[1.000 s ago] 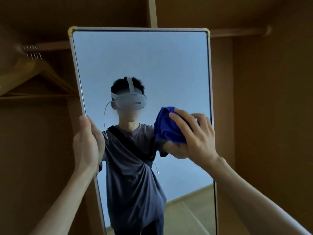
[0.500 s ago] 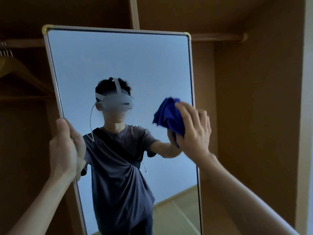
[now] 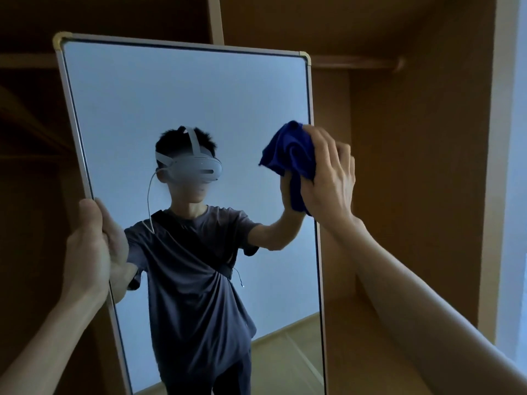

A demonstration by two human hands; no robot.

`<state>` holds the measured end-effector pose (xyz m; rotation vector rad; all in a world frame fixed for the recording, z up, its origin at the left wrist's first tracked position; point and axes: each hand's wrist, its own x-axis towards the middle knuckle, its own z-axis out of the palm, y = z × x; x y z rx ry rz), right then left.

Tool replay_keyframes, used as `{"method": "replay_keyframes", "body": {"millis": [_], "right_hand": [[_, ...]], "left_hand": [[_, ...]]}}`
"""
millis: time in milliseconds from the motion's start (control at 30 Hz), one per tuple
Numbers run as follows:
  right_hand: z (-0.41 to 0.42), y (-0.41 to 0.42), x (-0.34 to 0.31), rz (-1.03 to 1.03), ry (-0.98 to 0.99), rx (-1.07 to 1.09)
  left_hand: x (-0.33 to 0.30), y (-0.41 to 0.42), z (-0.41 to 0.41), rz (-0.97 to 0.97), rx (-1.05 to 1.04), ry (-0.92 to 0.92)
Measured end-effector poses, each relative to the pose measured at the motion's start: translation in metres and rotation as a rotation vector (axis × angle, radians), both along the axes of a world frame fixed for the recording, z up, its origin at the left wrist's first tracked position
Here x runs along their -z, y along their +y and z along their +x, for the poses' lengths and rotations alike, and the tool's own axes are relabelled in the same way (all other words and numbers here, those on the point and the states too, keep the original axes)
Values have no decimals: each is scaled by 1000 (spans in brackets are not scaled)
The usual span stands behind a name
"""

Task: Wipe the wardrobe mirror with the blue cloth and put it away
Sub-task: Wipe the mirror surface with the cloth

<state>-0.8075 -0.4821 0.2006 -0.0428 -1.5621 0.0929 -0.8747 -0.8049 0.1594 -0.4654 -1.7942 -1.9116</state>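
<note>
two bare forearms reach up from the bottom corners of the frame toward a tall framed mirror [image 3: 182,115] that stands inside a wooden wardrobe [image 3: 405,172]. the left hand [image 3: 88,246] grips the mirror's left frame edge about halfway up, thumb on the near side and fingers wrapped round onto the glass. the right hand [image 3: 328,178] presses a bunched blue cloth [image 3: 291,155] against the glass at the right frame edge, fingers curled over the cloth and overlapping the thin metal frame; a fold of cloth hangs down below the palm. the cloth sits at mid-height, with bare glass open above it to the brass-coloured top corner [image 3: 304,57] and to its left across the pane. the mirror leans slightly, its top left corner tilted leftward. behind it, a wooden hanging rail [image 3: 356,65] runs to the wardrobe's right side panel, and open space lies between the mirror's right edge and that panel. the glass reflects a person in a grey t-shirt wearing a headset.
</note>
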Motion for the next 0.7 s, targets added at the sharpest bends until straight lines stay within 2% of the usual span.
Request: {"method": "replay_keyframes", "body": {"millis": [100, 233, 333, 400, 533, 700], "right_hand": [[-4, -21, 11, -81, 39, -9], [-3, -30, 97, 131, 13, 0], [-7, -27, 180, 245, -97, 30], [-6, -23, 205, 289, -160, 49], [-3, -16, 161, 243, -110, 22], [1, -21, 57, 16, -32, 28]], "left_hand": [[21, -4, -3, -17, 49, -35], [49, -7, -11, 10, 84, -91], [52, -7, -16, 43, 109, -147], [52, -4, -16, 49, 81, -123], [52, -2, -21, 47, 113, -92], [57, -11, -30, 10, 224, -100]]}}
